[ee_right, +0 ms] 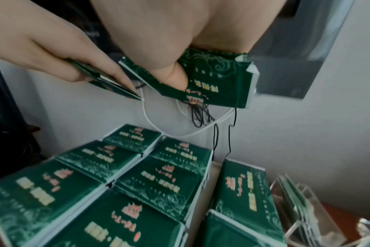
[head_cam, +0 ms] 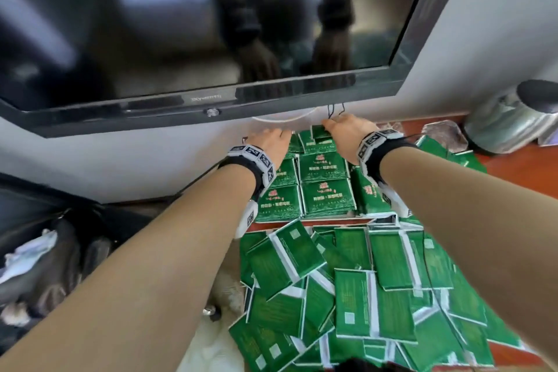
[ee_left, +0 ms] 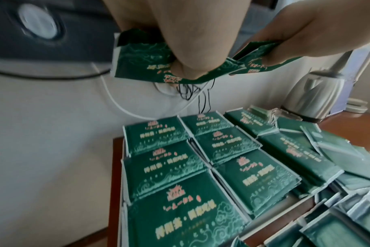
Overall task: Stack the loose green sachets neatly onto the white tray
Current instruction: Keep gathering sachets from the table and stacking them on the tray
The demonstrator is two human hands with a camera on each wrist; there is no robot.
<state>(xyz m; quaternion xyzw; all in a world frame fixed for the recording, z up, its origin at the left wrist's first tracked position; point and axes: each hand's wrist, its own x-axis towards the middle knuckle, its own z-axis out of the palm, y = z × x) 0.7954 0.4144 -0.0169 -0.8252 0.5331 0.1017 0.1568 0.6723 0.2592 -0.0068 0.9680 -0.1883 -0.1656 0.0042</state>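
Behind the brown desk (head_cam: 513, 172) a grey wall is rising, and a dark television (head_cam: 211, 39) is hanging on it, reflecting both arms. Along the desk's far edge, green sachets are sitting in tidy stacks (head_cam: 324, 187), packed side by side in rows; the white tray under them is showing only as a thin pale rim (head_cam: 383, 217) at the near side. Nearer to the person, a loose pile (head_cam: 362, 296) of the same sachets is lying in disorder across the near part of the desk.

Both hands are reaching to the far edge, above the last row. The left hand (ee_left: 180, 41) is pinching a small bundle of sachets (ee_left: 142, 56) between thumb and fingers, and the right hand (ee_right: 158, 50) is gripping another bundle (ee_right: 217, 80) in the same way. Thin black strings (ee_right: 201, 117) are hanging down from the held sachets.

Several things could go wrong, I think. The strings could be catching on the white cable (ee_left: 116, 100) at the wall or on the corners of the stacks below, and then a pull would be dragging a finished stack out of line. The bundles are held only by a pinch, so the smooth sachets could be sliding apart and falling behind the tray. The stacks look tall and are touching each other; pressing down unevenly could be tipping one toward the desk's far edge. At the far right corner a silver kettle (head_cam: 510, 121) and a clear holder (ee_right: 302, 208) are standing close, leaving little room.
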